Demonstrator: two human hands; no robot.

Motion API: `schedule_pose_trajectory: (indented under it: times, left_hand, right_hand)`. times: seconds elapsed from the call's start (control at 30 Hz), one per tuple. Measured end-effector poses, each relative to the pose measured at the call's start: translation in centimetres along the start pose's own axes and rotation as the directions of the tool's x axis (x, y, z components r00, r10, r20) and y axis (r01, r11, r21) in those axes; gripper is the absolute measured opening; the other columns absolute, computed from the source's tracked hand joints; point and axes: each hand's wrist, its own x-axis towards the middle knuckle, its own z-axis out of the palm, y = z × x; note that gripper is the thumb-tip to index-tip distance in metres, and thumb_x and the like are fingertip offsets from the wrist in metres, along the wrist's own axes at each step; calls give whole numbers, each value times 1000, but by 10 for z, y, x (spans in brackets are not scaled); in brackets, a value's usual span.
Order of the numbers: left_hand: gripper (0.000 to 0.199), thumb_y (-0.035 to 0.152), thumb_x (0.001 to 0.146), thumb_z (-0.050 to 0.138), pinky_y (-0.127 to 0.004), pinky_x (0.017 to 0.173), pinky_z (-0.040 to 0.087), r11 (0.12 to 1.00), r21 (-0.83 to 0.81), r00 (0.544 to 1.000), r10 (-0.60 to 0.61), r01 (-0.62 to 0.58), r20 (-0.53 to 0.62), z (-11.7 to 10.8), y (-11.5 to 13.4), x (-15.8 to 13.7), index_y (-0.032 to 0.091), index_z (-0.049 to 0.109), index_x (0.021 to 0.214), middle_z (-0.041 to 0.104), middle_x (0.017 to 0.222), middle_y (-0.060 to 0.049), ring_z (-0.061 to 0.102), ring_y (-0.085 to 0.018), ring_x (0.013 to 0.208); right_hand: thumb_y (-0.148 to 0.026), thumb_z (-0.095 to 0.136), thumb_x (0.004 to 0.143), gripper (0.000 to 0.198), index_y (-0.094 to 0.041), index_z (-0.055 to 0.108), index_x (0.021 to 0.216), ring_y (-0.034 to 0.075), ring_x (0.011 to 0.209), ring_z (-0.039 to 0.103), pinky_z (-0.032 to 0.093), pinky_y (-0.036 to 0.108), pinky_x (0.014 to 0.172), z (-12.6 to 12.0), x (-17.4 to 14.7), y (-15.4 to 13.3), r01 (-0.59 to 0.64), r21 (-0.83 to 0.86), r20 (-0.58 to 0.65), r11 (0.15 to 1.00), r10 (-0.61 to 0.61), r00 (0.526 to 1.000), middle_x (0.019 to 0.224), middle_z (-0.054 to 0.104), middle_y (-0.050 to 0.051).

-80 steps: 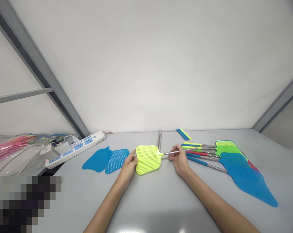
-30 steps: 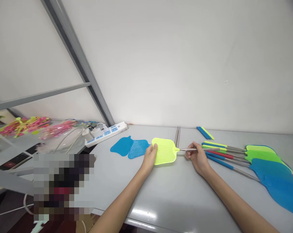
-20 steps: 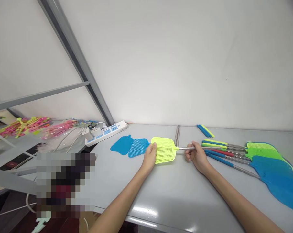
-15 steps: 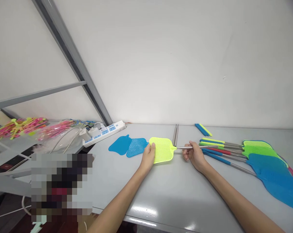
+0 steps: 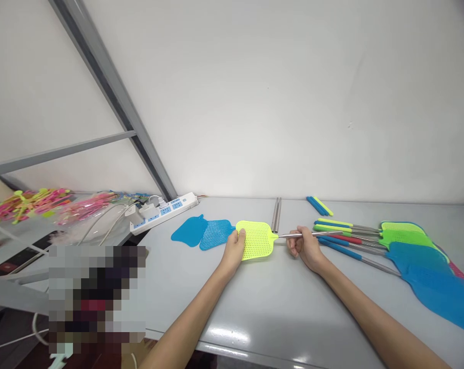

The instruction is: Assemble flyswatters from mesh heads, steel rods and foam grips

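Yellow-green plastic mesh forms the swatter head (image 5: 257, 242), held over the grey table (image 5: 266, 300) near mid-view. Its nine-o'clock edge is pinched between the thumb and fingers of the left hand (image 5: 234, 252). From its neck a metal rod (image 5: 285, 236) is pointed towards three o'clock, gripped in the curled fingers of the right hand (image 5: 308, 249). Around the head, two blue heads (image 5: 189, 231) are laid at nine o'clock, two loose rods (image 5: 276, 215) at one, coloured grips (image 5: 320, 206) at two, and handled swatters (image 5: 418, 261) are overlapped at three.

Swatter head (image 5: 255, 241) left of stacked swatters (image 5: 420, 264)
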Motion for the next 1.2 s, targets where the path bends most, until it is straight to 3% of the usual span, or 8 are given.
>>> schedule_pose_trajectory:
  times: [0.23, 0.87, 1.2]
  left_hand:
    - [37, 49, 66, 52, -25, 54, 39, 998, -47, 999, -39, 41, 35, 0, 2, -2, 13, 55, 70, 57, 59, -3, 53, -16, 60]
    - [38, 48, 66, 53, -24, 54, 39, 996, -51, 997, -71, 72, 31, -4, 13, 3, 11, 56, 76, 62, 69, -6, 58, -18, 64]
    - [42, 44, 65, 57, -27, 62, 44, 987, -143, 987, -48, 70, 151, -3, 23, -3, 11, 57, 91, 65, 82, -9, 60, -21, 73]
  right_hand:
    - [-37, 31, 73, 45, -16, 47, 37, 9, 28, 35, 24, 22, 33, 1, 0, -1, -7, -1, 9, 1000, 7, 1000, 32, 40, 1]
    - [-37, 35, 75, 45, -15, 49, 39, 9, 33, 38, 28, 22, 36, 8, 1, -8, -15, -31, -28, 999, 14, 1000, 37, 41, 0]
    - [-37, 47, 74, 38, -13, 55, 47, 8, 38, 41, 30, 21, 41, 7, -1, -5, 1, -151, 20, 989, 2, 1000, 43, 47, 0]
